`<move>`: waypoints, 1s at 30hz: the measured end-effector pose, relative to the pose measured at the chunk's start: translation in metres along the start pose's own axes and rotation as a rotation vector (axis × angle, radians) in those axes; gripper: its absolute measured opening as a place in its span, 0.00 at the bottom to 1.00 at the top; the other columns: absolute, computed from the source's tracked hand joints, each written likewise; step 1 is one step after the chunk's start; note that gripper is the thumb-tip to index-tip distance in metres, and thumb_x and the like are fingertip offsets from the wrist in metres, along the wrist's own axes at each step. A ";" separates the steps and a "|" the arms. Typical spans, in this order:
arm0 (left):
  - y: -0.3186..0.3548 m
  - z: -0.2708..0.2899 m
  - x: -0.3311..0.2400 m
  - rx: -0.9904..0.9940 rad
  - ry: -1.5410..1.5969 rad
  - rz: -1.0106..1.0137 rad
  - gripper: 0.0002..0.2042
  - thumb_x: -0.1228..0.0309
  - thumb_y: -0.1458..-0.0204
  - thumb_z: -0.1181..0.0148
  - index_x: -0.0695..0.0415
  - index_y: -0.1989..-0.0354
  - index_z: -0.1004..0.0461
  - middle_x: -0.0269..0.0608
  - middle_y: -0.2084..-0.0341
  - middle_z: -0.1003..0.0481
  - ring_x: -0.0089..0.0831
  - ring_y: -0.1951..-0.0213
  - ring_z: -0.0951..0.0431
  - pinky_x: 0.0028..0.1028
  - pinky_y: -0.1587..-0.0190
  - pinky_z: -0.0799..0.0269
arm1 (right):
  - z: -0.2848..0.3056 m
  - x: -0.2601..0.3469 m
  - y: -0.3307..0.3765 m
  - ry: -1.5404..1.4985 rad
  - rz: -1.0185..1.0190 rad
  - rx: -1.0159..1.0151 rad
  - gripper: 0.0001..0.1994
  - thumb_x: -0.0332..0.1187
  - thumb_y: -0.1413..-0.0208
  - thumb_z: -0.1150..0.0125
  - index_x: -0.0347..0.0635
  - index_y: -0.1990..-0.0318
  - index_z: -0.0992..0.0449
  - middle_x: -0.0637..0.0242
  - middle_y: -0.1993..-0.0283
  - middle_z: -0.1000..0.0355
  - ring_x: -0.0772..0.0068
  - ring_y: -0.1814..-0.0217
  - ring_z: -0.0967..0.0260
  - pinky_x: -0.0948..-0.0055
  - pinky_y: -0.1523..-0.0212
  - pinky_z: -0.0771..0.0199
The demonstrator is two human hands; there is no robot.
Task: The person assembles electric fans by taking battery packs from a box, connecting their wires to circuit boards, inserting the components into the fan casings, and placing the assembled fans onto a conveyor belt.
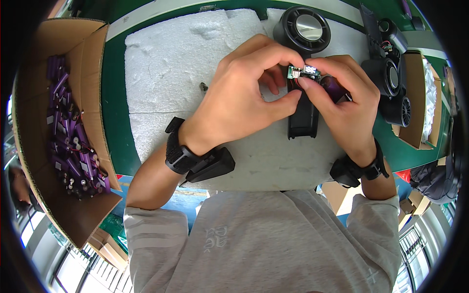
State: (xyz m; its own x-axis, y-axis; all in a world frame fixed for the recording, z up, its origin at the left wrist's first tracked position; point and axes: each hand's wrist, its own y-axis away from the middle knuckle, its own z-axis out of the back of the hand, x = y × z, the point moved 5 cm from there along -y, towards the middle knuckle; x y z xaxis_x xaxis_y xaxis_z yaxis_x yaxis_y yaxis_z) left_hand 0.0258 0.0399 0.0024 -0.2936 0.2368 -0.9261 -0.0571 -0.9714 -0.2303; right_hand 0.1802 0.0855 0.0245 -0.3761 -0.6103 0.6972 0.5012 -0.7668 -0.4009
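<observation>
A small green circuit board (296, 73) with a lit white display is held over the handle of a black handheld fan (302, 122). My right hand (352, 93) pinches the board between thumb and index finger. Under those fingers, a purple battery cell (334, 89) sits partly hidden against my palm. My left hand (239, 93) is curled in from the other side, its index fingertip at the board's left end and its thumb lower, beside the handle. Thin red wires show below the board. The fan's round head (309, 27) lies beyond my hands.
White foam sheeting (166, 63) covers the green table (117, 122). At left stands a cardboard box (90, 122) of purple wired batteries (73, 141). Several black fan parts (386, 73) lie at right, beside a smaller carton (413, 122) holding white packing material. Both wrists wear black strapped devices.
</observation>
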 end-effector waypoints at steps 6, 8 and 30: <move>0.003 -0.011 0.002 0.026 0.000 0.106 0.21 0.84 0.54 0.36 0.59 0.50 0.31 0.37 0.68 0.24 0.22 0.67 0.22 0.21 0.65 0.25 | 0.004 0.000 0.000 0.003 -0.022 0.011 0.10 0.23 0.56 0.30 0.40 0.63 0.19 0.65 0.69 0.25 0.74 0.74 0.27 0.78 0.75 0.28; 0.003 -0.013 0.003 0.000 0.058 0.148 0.19 0.82 0.57 0.36 0.59 0.54 0.30 0.41 0.68 0.26 0.27 0.71 0.23 0.25 0.68 0.25 | 0.005 -0.001 -0.001 -0.007 -0.036 0.040 0.10 0.23 0.56 0.30 0.40 0.63 0.19 0.66 0.69 0.25 0.74 0.74 0.27 0.78 0.75 0.29; 0.003 -0.016 0.003 0.025 0.066 0.210 0.19 0.83 0.56 0.40 0.57 0.53 0.32 0.32 0.73 0.28 0.17 0.73 0.28 0.18 0.71 0.35 | 0.008 -0.001 -0.002 0.027 0.002 0.193 0.11 0.21 0.56 0.31 0.38 0.62 0.19 0.64 0.64 0.27 0.74 0.68 0.28 0.79 0.70 0.30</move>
State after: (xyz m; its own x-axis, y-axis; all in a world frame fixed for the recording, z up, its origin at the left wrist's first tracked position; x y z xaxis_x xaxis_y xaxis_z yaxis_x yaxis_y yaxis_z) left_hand 0.0404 0.0378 -0.0056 -0.2386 0.0294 -0.9707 -0.0253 -0.9994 -0.0240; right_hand 0.1856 0.0888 0.0293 -0.3946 -0.6192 0.6789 0.6415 -0.7146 -0.2789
